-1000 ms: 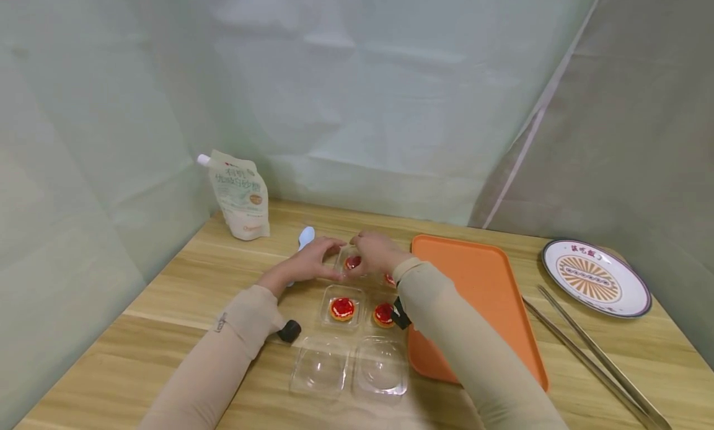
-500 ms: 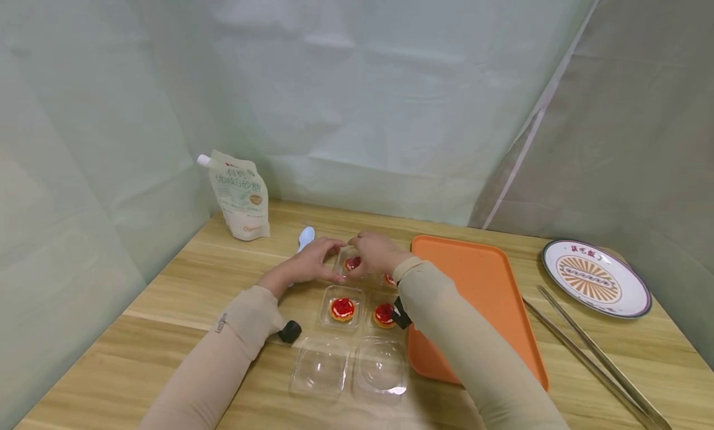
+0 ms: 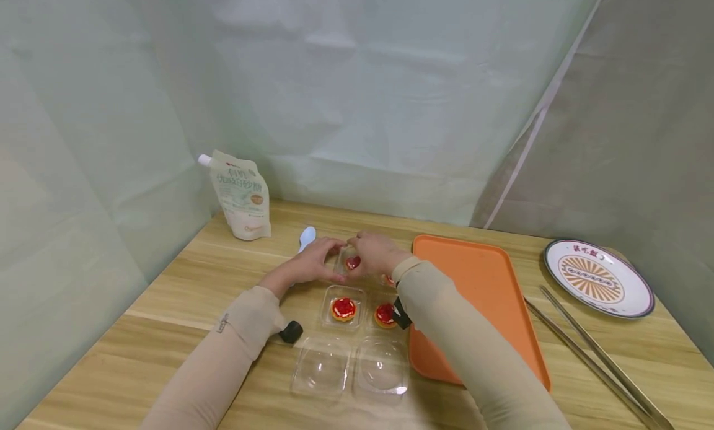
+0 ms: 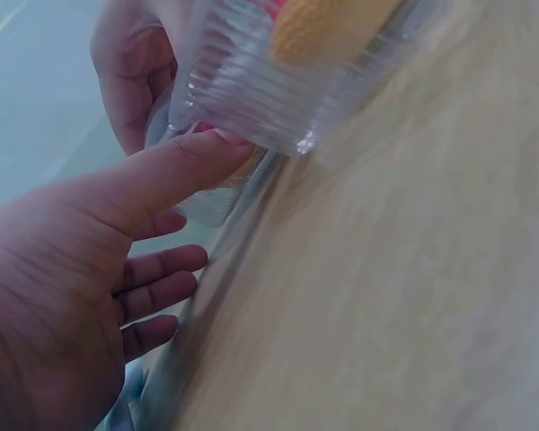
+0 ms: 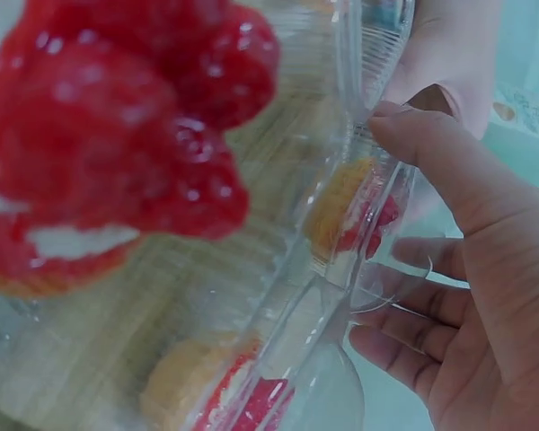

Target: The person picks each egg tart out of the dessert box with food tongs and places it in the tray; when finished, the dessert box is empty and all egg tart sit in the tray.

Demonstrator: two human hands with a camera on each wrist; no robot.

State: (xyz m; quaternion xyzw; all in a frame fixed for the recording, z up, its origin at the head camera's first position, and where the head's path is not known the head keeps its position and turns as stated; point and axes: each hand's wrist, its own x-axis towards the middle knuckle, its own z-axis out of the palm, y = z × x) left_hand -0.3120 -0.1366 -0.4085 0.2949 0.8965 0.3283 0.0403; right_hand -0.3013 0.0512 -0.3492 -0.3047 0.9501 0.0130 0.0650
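Note:
Both hands are at a small clear plastic box point(image 3: 347, 253) in the back left of a group, with a red-topped tart point(image 3: 352, 263) inside. My left hand point(image 3: 310, 263) holds the box's left side; in the left wrist view its thumb point(image 4: 175, 175) touches the plastic edge. Opposite it, my right hand point(image 3: 380, 255) grips the right side, and its thumb point(image 5: 449, 157) lies on the rim in the right wrist view. Nearer me is another tart point(image 3: 343, 309) in a clear box. Two more tarts point(image 3: 385, 316) stand beside these, partly covered by the right arm.
Two clear domed lids point(image 3: 321, 369) lie in front. An orange tray point(image 3: 474, 269) is to the right, then long metal tongs point(image 3: 602, 359) and a patterned plate point(image 3: 597, 278). Behind the left hand are a pale blue spoon point(image 3: 307, 236) and a standing sugar pouch point(image 3: 241, 197).
Both hands stay at the back left box, with only a slight shift of the right fingers to the left. The other things keep their places.

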